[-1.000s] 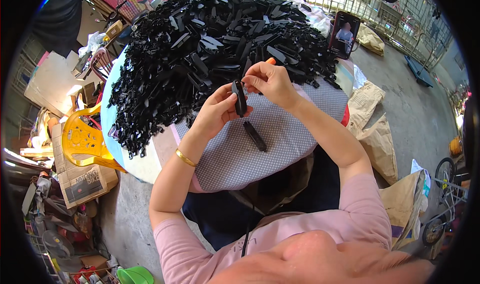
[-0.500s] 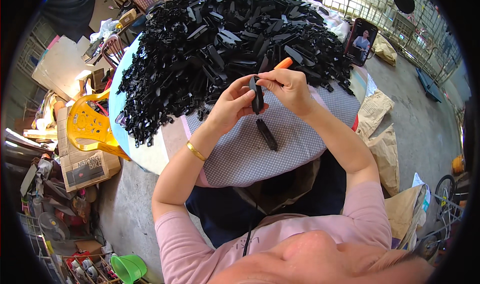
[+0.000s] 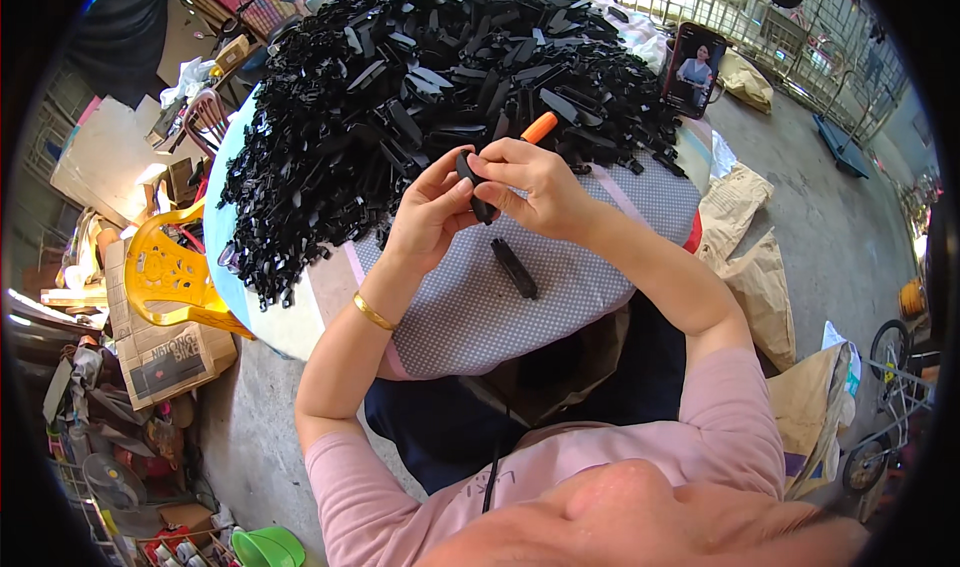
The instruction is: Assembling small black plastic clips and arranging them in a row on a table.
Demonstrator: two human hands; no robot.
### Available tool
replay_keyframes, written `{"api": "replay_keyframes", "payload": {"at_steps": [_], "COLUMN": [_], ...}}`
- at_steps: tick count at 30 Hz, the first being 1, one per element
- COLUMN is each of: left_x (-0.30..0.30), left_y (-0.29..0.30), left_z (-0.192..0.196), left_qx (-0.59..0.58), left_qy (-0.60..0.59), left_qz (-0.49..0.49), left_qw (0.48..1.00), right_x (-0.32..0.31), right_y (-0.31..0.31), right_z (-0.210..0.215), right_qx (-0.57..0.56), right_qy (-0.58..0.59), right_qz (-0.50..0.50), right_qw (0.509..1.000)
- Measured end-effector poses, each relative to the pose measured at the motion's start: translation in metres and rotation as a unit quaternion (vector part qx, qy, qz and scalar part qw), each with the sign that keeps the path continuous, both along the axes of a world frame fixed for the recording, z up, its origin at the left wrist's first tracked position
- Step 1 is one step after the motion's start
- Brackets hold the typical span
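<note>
**Two hands working a black plastic part over a cloth-covered counter**

Seen from the head camera. The left hand (image 3: 430, 212) and the right hand (image 3: 535, 182) meet above the near edge of the counter (image 3: 225, 267), both closed on one small black plastic part (image 3: 478, 189). The left fingers (image 3: 445, 172) curl around its upper end; the right fingers (image 3: 510, 167) pinch it from the other side, thumb pressed against its face. The right hand also grips an orange-handled tool (image 3: 540, 127), whose handle sticks out above the knuckles toward the pile; its working end is hidden. A gold bangle (image 3: 372, 312) sits on the left wrist.

A second, elongated black part (image 3: 514, 268) lies loose on the grey dotted cloth (image 3: 560, 297), just below the hands and apart from them. Behind the hands a large heap of black plastic parts (image 3: 430, 77) covers most of the counter, reaching to the cloth's far edge. A phone (image 3: 694, 69) stands propped at the heap's right side. To the left of the counter stand a yellow plastic chair (image 3: 165, 272) and a cardboard box (image 3: 165, 357); brown paper sacks (image 3: 745, 257) lie on the floor to the right. The person wears a pink shirt (image 3: 560, 467).
</note>
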State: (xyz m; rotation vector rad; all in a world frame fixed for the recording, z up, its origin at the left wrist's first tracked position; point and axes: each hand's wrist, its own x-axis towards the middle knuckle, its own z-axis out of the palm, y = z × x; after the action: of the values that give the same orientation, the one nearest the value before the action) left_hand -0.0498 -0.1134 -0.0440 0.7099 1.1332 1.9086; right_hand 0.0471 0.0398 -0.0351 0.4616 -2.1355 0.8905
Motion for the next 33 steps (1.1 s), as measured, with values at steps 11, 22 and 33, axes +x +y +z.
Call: {"api": "replay_keyframes", "payload": {"at_steps": [11, 22, 33], "left_x": [-0.003, -0.056, -0.055], "left_y": [0.005, -0.015, -0.018], "left_z": [-0.003, -0.005, 0.005], "left_qx": [-0.096, -0.28, -0.329], "left_qy": [0.459, 0.643, 0.668], "left_qz": [0.196, 0.382, 0.345], "left_qw": [0.861, 0.602, 0.571], "right_x": [0.037, 0.072, 0.063], "right_y": [-0.005, -0.032, -0.053], "right_z": [0.02, -0.003, -0.002], "right_qx": [-0.015, 0.143, 0.186], "right_qy": [-0.124, -0.201, -0.24], "right_qz": [-0.157, -0.139, -0.197], "right_qw": [0.98, 0.959, 0.932]}}
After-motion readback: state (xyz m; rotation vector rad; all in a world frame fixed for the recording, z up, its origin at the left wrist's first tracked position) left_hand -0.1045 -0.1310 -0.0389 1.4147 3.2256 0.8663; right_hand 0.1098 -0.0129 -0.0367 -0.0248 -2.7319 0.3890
